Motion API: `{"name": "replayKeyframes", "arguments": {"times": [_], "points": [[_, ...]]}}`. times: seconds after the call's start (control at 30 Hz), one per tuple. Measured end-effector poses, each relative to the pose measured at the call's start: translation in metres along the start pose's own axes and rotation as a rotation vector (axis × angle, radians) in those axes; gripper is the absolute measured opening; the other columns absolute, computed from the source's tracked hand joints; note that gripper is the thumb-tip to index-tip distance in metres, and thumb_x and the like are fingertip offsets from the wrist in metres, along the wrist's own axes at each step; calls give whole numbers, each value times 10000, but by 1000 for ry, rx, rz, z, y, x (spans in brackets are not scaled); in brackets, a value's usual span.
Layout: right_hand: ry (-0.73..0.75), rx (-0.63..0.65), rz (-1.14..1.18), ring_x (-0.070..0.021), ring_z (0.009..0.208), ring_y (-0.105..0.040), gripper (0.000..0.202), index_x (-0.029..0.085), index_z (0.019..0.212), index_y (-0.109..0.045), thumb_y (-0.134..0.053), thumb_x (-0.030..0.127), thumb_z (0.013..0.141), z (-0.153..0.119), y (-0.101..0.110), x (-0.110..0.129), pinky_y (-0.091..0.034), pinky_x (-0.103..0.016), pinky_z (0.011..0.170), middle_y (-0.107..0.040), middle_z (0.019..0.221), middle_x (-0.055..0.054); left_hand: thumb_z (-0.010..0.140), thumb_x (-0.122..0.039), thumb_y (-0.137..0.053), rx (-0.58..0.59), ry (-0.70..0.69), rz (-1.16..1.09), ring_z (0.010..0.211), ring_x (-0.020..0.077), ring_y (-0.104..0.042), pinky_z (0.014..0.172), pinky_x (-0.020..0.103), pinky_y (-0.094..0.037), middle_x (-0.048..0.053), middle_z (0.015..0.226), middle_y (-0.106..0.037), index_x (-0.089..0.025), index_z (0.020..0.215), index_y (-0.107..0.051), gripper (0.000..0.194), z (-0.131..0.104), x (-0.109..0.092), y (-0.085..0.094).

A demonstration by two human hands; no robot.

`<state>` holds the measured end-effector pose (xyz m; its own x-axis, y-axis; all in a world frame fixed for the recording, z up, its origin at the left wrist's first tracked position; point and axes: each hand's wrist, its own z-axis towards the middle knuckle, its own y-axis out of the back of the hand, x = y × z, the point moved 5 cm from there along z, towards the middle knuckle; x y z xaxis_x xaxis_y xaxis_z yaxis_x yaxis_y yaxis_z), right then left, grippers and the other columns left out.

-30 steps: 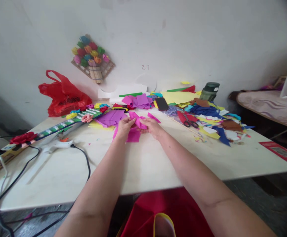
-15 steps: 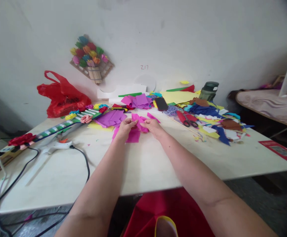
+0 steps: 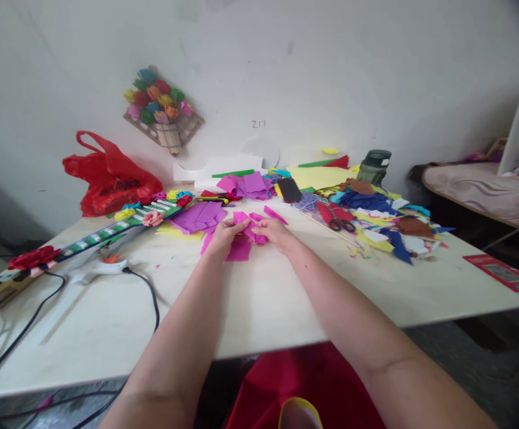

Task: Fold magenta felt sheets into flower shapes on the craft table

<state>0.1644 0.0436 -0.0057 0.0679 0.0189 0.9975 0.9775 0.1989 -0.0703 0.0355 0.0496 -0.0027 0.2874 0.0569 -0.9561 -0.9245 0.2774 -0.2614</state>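
Between my two hands is a piece of magenta paper [image 3: 255,235], creased and held a little above the table. My left hand [image 3: 227,233] pinches its left side with thumb and fingers. The right side is gripped by my right hand [image 3: 272,230], fingers closed. Under and beside my left hand lie flat magenta sheets [image 3: 238,250]. A narrow magenta strip [image 3: 276,214] rests just behind my right hand. Purple sheets [image 3: 199,217] are stacked to the left, over yellow paper.
On the left are a red bag [image 3: 107,176], a decorated green strip [image 3: 107,231], a white glue gun [image 3: 100,268] and cables. Rightward lie a phone [image 3: 290,190], red scissors [image 3: 335,217], paper scraps [image 3: 375,208] and a green bottle [image 3: 374,167].
The magenta paper between my hands has changed shape slightly, its folds now bunched closer to my right fingers. The whole view has shifted a little.
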Motion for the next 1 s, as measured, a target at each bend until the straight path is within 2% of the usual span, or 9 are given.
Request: {"name": "replayKeyframes", "arguments": {"times": [0.13,0.37,0.53,0.63,0.7,0.8,1.0], "points": [[-20,43,-34,-135,468,-621,199,162,612,-526,-702,208,691,-2,1,2,-470,-204,423,-636,521,-16,545,-395,-829,10,-2,67,516,143,-591,565,288,-497,20,569,-626,-133,674,-646,344,0,-2,4],[-19,-21,-37,-115,464,-611,134,146,651,-574,-680,188,720,-4,10,11,-454,-171,394,-647,526,-27,573,-372,-818,-33,-14,172,487,101,-546,532,237,-456,20,557,-628,-137,623,-653,292,0,-4,9],[-23,-50,-58,-101,422,-575,113,138,674,-582,-672,154,740,-4,17,12,-439,-174,384,-638,507,-17,582,-356,-818,8,22,160,494,115,-573,547,250,-485,43,599,-663,-133,670,-666,284,1,2,10],[-25,-19,-122,-104,411,-571,122,139,659,-589,-679,150,741,-4,19,12,-433,-176,381,-638,502,-27,546,-354,-838,21,102,172,522,147,-620,564,268,-512,63,639,-687,-133,734,-663,338,-1,1,10],[14,10,-150,-104,410,-574,129,138,653,-594,-692,160,734,-5,19,15,-436,-175,384,-647,516,-36,563,-392,-824,23,109,190,527,148,-631,562,262,-515,64,670,-694,-128,775,-665,374,-5,-5,9],[38,52,-177,-113,413,-580,168,140,632,-585,-723,195,711,-8,17,18,-444,-182,389,-642,506,-43,534,-400,-838,30,115,256,519,149,-627,529,246,-501,59,632,-681,-117,749,-662,397,-10,-12,6],[24,108,-174,-119,416,-578,227,144,630,-595,-761,289,683,-12,10,19,-440,-188,378,-633,500,-38,516,-414,-842,118,141,364,492,165,-619,510,275,-506,79,609,-683,-125,664,-629,388,-15,-14,-4]]}}
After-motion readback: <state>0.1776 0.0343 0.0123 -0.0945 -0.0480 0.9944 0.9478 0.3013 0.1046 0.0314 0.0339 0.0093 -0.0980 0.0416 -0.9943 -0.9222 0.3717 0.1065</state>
